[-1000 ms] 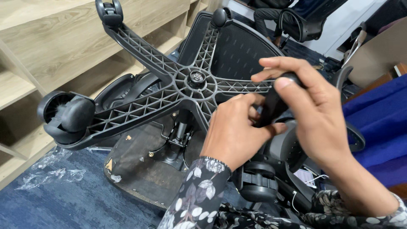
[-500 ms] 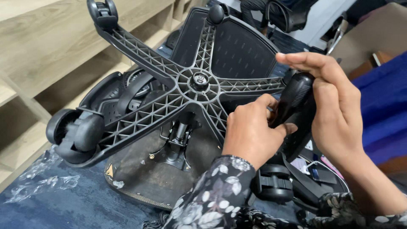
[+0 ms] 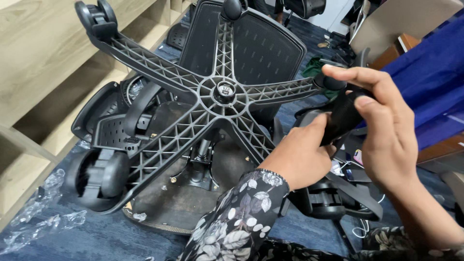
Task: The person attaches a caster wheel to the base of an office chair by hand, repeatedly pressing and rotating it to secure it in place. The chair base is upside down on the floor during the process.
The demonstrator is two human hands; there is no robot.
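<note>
I held a black caster wheel [image 3: 342, 116] at three o'clock of the hub [image 3: 224, 90], at the tip of the star base's [image 3: 169, 140] right-hand arm. My right hand [image 3: 386, 140] grasped it from above; my left hand [image 3: 299, 157] pinched it from below. Casters already sat on the arms at eleven [image 3: 96, 17], twelve [image 3: 231, 8], eight [image 3: 96, 176] and five o'clock [image 3: 324, 200], so I judged this the last. The base was ribbed moulded plastic, the wheels smooth and rounded, the chair back [image 3: 261, 48] perforated mesh.
</note>
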